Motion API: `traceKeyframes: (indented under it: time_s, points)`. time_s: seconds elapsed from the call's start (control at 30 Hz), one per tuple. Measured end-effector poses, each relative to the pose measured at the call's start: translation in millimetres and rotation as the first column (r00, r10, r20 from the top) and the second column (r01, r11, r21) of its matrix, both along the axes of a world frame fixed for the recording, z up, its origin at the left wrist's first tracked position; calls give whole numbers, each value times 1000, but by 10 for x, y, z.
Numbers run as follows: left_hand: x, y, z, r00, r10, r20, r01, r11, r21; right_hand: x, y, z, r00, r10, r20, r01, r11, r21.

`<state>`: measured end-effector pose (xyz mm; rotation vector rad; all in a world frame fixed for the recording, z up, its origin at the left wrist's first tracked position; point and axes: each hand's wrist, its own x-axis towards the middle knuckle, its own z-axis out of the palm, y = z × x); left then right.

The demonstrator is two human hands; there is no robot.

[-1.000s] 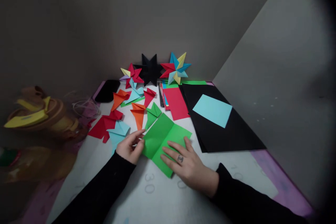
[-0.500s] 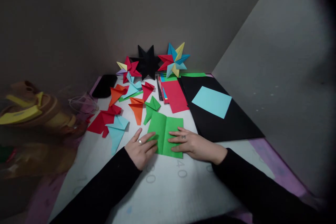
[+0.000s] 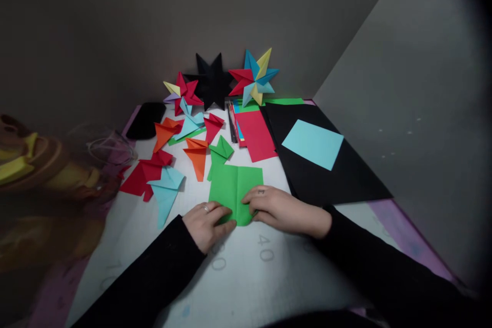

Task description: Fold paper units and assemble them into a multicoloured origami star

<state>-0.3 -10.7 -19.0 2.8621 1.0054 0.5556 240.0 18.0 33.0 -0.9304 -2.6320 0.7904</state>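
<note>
A green sheet of paper [image 3: 223,184] with an upright crease down its middle lies in front of me. My left hand [image 3: 207,223], a ring on one finger, holds its lower left part, fingers on top and thumb by the bottom edge. With bent fingers, my right hand [image 3: 274,210] grips the lower right part, where the corner looks slightly raised. What is under those fingertips is hidden. Just beyond the sheet rests a folded green paper piece [image 3: 221,151]. An orange folded piece [image 3: 197,156] and a light blue one [image 3: 167,192] lie to the left.
Three folded paper stars, one of them black [image 3: 213,82], lean against the wall. A red sheet [image 3: 255,136] tops some coloured papers. On the right, a light blue sheet [image 3: 313,143] lies on large black sheets [image 3: 326,184]. A dark phone-like object [image 3: 146,120] sits back left.
Both hands have moved lower on the green sheet and closer together. My right fingers, flat before, are now bent around the lower right corner. The view has shifted slightly.
</note>
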Motion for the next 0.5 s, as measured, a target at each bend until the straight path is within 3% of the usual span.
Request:
traceKeyframes:
  time_s: [0.17,0.5]
  points:
    - [57,-53,34,999,-41,-25,40,998,-41,-59,10,-125,976,-197,-96,197,980,-11]
    - [168,-161,128,987,-100,-123,92,993,-68,-100,44,-231,930,-346,-127,353,935,38]
